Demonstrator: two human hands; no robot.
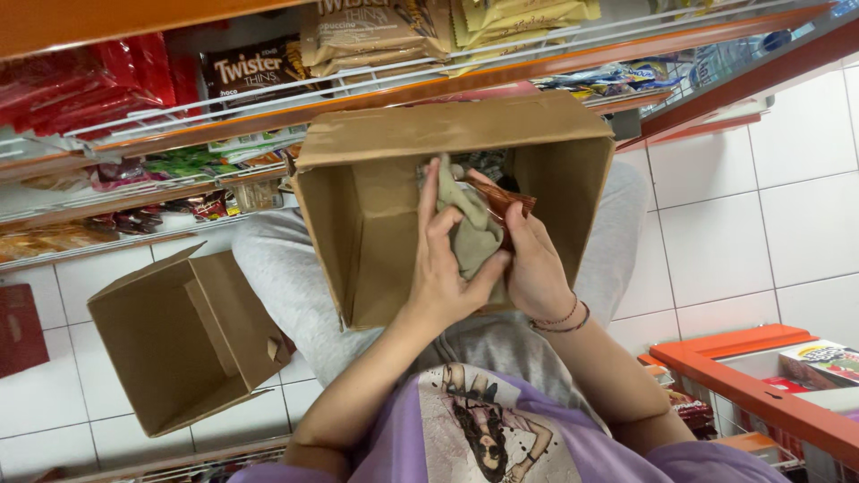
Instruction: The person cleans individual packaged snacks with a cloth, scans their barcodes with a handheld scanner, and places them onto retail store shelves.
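An open cardboard box (358,241) rests on my lap, its opening facing me. Over the box, my left hand (440,268) presses a grey-green cloth (474,234) against a shiny brown snack packet (503,201). My right hand (535,264) holds that packet from the right side, fingers curled around it. Both hands touch each other at the cloth. Most of the packet is hidden by the cloth and my fingers.
A second open cardboard box (183,335) lies on the white tiled floor at the left. Orange wire-fronted shelves (429,85) with packaged snacks run across the top. Another orange shelf (761,385) with packets sits at the lower right.
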